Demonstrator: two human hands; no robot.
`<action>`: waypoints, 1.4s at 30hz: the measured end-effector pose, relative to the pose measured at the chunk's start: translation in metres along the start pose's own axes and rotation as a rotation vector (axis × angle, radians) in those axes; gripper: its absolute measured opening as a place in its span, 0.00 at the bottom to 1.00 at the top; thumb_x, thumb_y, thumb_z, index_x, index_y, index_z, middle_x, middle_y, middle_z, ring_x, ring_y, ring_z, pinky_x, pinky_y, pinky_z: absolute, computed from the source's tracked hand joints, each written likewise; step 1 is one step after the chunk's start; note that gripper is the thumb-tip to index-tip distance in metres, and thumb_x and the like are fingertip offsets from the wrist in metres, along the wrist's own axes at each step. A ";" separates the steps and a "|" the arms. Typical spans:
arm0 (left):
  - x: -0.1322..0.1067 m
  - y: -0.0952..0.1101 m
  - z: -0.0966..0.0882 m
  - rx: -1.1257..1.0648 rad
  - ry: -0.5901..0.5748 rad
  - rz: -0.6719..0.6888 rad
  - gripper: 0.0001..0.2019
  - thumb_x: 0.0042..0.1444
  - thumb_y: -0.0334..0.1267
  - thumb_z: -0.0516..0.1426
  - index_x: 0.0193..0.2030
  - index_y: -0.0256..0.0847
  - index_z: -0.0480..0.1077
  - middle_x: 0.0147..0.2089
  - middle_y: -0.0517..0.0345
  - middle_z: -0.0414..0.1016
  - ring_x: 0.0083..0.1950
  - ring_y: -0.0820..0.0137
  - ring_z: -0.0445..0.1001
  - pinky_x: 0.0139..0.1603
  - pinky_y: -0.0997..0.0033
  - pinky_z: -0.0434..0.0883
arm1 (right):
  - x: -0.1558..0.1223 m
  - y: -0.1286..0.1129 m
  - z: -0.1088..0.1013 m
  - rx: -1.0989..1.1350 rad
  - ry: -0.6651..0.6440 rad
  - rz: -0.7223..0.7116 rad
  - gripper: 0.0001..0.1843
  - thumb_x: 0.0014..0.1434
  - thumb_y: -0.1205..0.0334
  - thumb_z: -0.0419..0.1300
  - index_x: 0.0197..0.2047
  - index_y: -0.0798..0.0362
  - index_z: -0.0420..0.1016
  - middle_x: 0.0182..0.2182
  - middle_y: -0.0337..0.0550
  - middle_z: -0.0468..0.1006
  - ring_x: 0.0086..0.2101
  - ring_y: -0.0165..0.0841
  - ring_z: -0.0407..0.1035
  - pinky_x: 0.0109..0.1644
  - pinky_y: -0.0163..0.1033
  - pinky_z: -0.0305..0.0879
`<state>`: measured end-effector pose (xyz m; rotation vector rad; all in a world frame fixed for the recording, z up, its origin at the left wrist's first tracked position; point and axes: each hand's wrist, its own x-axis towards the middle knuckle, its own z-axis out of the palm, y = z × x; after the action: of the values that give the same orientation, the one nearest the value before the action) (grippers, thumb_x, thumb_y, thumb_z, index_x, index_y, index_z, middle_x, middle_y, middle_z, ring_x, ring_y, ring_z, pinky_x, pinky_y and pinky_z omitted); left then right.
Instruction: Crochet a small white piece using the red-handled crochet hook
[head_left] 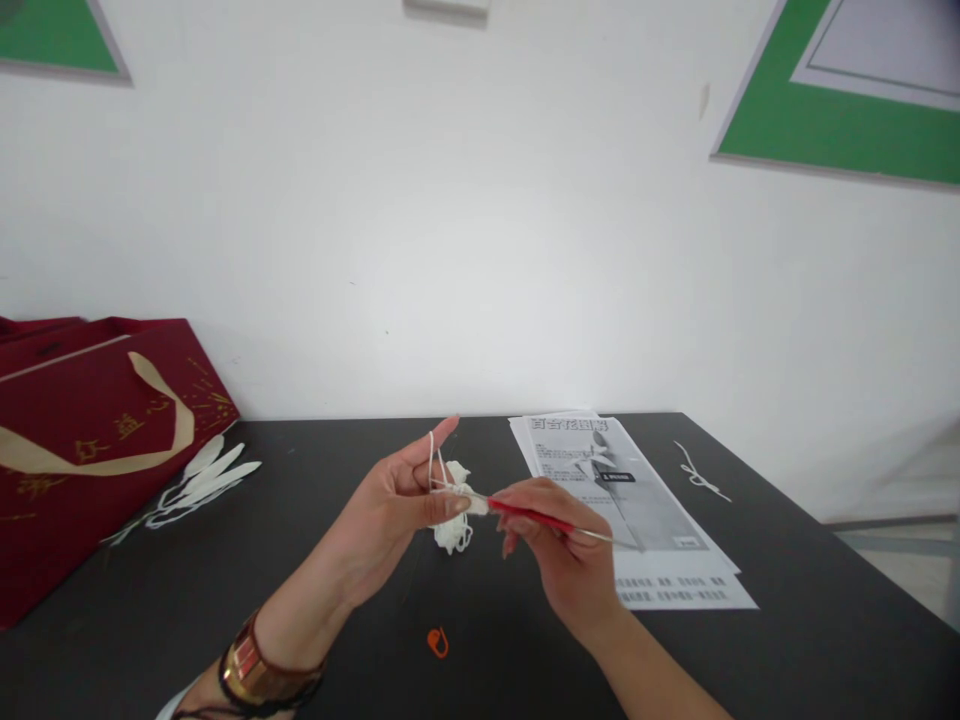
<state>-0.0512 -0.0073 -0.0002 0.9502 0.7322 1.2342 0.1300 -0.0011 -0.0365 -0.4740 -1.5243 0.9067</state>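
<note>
My left hand (401, 500) pinches a small piece of white crochet work (477, 504) between thumb and fingers, with white yarn looped over the raised index finger. In my right hand (559, 540) is a crochet hook (536, 515) with a red grip and a metal end, held like a pen. Its tip meets the white work at my left fingertips; the exact stitch is too small to make out. Behind and below the left hand, a loose bundle of white yarn (454, 535) lies on the black table (360, 660).
An orange stitch marker (437, 642) lies near the front. Printed sheets (675, 570) are at the right, with a short knotted white yarn piece (703, 478) beyond. White crocheted petals (214, 475) rest beside a dark red paper bag (90, 400) at the left. A white wall (465, 250) stands behind.
</note>
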 end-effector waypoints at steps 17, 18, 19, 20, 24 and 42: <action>-0.004 0.008 -0.001 0.033 0.011 0.005 0.38 0.47 0.26 0.66 0.65 0.47 0.62 0.27 0.65 0.70 0.28 0.76 0.68 0.32 0.75 0.63 | 0.009 -0.003 -0.003 0.363 0.170 0.216 0.02 0.56 0.63 0.65 0.34 0.52 0.80 0.27 0.41 0.78 0.21 0.27 0.69 0.18 0.29 0.68; -0.004 0.008 -0.001 0.033 0.010 0.004 0.38 0.46 0.26 0.66 0.64 0.47 0.62 0.26 0.65 0.70 0.28 0.76 0.68 0.32 0.75 0.63 | 0.010 -0.003 -0.004 0.370 0.166 0.225 0.02 0.56 0.63 0.65 0.33 0.52 0.80 0.26 0.40 0.78 0.21 0.27 0.68 0.17 0.29 0.68; -0.004 0.009 -0.002 0.034 0.007 0.001 0.38 0.46 0.26 0.66 0.64 0.47 0.62 0.26 0.65 0.70 0.28 0.75 0.69 0.32 0.75 0.63 | 0.011 -0.004 -0.004 0.374 0.162 0.230 0.02 0.56 0.63 0.65 0.33 0.52 0.80 0.26 0.40 0.78 0.21 0.27 0.68 0.17 0.29 0.68; -0.004 0.009 -0.002 0.038 0.003 -0.001 0.38 0.46 0.26 0.66 0.64 0.46 0.62 0.26 0.65 0.70 0.28 0.75 0.69 0.32 0.75 0.63 | 0.011 -0.004 -0.005 0.373 0.156 0.230 0.02 0.55 0.63 0.65 0.33 0.52 0.80 0.26 0.40 0.78 0.21 0.27 0.68 0.17 0.29 0.68; -0.005 0.011 -0.003 0.058 -0.033 -0.041 0.37 0.45 0.26 0.67 0.64 0.46 0.63 0.27 0.63 0.73 0.28 0.73 0.70 0.33 0.73 0.63 | 0.013 -0.003 -0.011 0.348 0.098 0.204 0.02 0.55 0.65 0.65 0.34 0.51 0.80 0.26 0.41 0.77 0.21 0.28 0.69 0.17 0.30 0.68; -0.006 0.014 -0.011 0.007 -0.223 -0.261 0.36 0.43 0.26 0.65 0.62 0.42 0.66 0.34 0.53 0.75 0.31 0.69 0.70 0.34 0.70 0.63 | 0.016 -0.013 -0.031 0.249 -0.108 0.158 0.04 0.55 0.68 0.66 0.34 0.49 0.81 0.30 0.42 0.77 0.23 0.29 0.72 0.20 0.32 0.74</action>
<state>-0.0683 -0.0105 0.0068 0.9470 0.6604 0.8825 0.1597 0.0115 -0.0175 -0.3727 -1.4602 1.2455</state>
